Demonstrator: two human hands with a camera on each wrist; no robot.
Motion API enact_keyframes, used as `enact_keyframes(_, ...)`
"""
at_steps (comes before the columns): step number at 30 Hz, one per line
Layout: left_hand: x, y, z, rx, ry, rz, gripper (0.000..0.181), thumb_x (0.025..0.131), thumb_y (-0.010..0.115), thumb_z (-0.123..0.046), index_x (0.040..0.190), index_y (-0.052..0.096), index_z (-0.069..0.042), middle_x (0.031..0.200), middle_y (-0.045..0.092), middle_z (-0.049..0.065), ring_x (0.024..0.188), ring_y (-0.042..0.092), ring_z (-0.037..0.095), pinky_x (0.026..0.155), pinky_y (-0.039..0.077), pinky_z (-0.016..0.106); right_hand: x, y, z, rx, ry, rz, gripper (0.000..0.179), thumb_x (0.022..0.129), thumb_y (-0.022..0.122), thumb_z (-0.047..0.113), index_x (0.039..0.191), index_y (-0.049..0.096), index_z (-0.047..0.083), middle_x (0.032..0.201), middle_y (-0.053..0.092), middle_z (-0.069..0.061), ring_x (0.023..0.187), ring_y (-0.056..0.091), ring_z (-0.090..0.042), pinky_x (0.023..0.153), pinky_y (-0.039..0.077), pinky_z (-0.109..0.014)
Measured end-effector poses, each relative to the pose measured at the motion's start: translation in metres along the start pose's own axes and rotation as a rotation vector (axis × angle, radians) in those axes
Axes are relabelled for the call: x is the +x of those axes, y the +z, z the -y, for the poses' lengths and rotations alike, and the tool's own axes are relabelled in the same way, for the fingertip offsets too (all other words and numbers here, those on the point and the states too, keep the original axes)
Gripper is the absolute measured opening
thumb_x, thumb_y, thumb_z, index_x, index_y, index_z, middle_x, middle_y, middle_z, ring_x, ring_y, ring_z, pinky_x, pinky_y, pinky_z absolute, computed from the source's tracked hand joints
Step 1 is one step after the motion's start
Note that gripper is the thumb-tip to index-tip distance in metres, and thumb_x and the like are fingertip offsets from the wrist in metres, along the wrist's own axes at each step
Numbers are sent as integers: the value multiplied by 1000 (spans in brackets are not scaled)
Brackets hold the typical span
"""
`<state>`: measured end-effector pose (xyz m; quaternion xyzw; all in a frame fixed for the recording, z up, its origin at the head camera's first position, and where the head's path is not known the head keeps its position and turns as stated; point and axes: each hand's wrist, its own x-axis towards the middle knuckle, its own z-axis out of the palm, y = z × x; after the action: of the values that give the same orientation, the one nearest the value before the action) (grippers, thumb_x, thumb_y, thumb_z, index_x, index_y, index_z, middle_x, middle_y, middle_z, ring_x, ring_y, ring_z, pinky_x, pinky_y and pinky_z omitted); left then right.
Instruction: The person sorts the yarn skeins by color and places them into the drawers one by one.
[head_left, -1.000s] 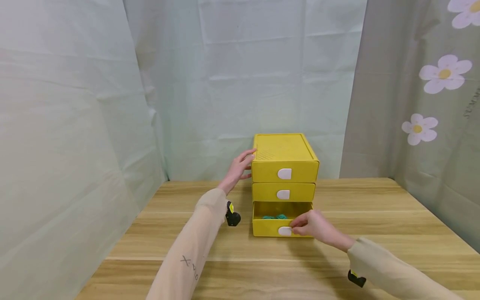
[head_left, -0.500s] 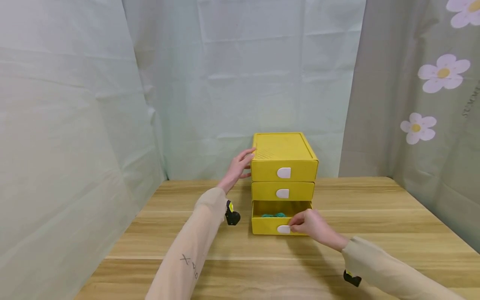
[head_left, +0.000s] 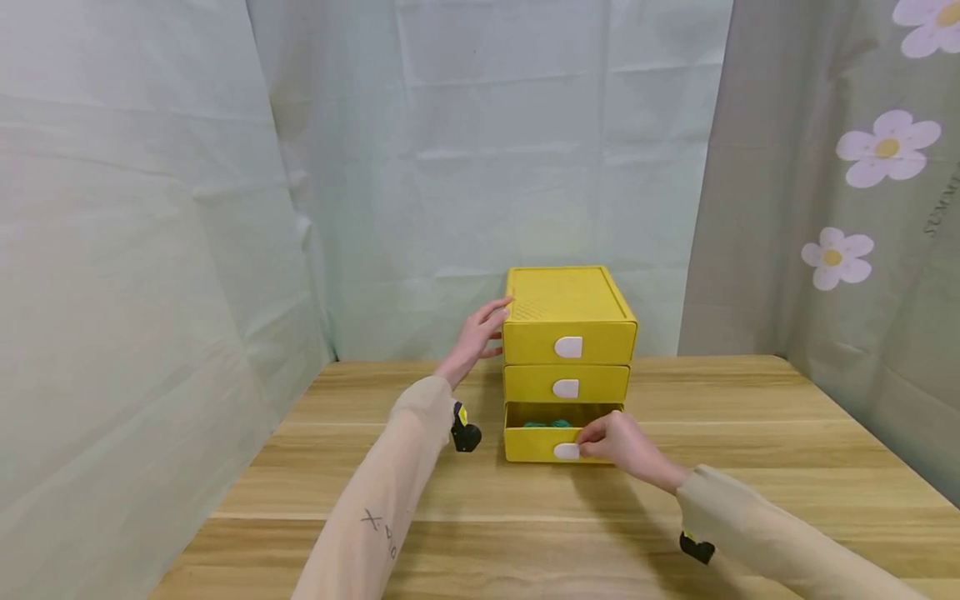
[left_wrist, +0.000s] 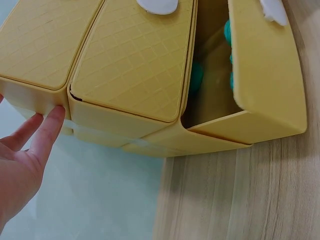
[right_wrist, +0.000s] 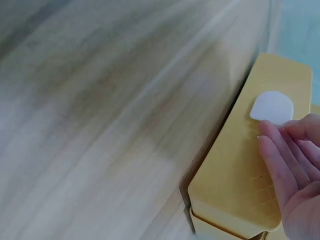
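A yellow three-drawer cabinet (head_left: 566,342) stands on the table, its bottom drawer (head_left: 531,446) partly pulled out. Bunched teal items (head_left: 559,423) lie inside that drawer; in the left wrist view they look like green yarn-like balls (left_wrist: 196,77), mostly hidden by the drawer front. My right hand (head_left: 626,446) pinches the edge of the drawer's white handle (right_wrist: 272,106) between thumb and fingers. With fingers fairly straight, my left hand (head_left: 474,337) rests against the cabinet's upper left side. Its fingertips (left_wrist: 56,113) touch the yellow wall in the left wrist view.
The upper drawer (head_left: 600,342) and middle drawer (head_left: 603,384) are closed, each with a white handle. Wood-grain table (head_left: 480,550) surface spreads in front and to both sides. Pale cloth (head_left: 517,167) hangs behind, and a flowered curtain (head_left: 810,200) hangs at the right.
The bottom drawer has slid inward a little, with my right hand moving forward along with it. Less of the teal items shows now. My left hand has stayed on the cabinet.
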<state>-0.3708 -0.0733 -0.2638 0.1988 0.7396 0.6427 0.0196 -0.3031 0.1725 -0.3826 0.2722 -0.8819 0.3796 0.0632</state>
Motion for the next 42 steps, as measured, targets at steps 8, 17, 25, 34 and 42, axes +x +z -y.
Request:
enact_keyframes(8,0,1,-1,2,0,1,46,97,43,-27,140,36,-11,139,31,13,105,45,36,84,41,49,10,1,-5,2,20,-54,5,75,72,2,75,69,-2,71,64,-2,63,56,-10,57,47,-24)
enact_keyframes(17,-1,2,-2,0,0,3,46,97,43,-27,140,36,-12,139,32,12,105,45,36,83,42,47,17,1,-8,-4,33,-85,9,76,72,5,77,69,-4,72,65,-2,64,56,-10,58,47,-25)
enact_keyframes(25,11,-2,15,-10,12,-31,44,95,47,-33,137,43,-19,136,36,7,103,47,34,80,45,45,19,4,-13,7,62,-111,5,75,72,3,78,71,-1,72,65,-1,64,56,-10,58,47,-26)
enact_keyframes(34,6,-2,9,-10,11,-9,45,96,45,-30,138,40,-16,138,33,10,105,45,35,82,43,47,22,5,-16,70,127,-122,3,76,71,4,78,71,2,73,65,-2,63,55,-12,57,46,-28)
enact_keyframes(42,19,-2,27,3,26,-68,41,94,49,-36,133,48,-24,132,41,4,100,49,31,76,47,42,23,5,-17,93,155,-147,3,75,71,2,78,72,1,72,65,-3,61,53,-13,55,45,-27)
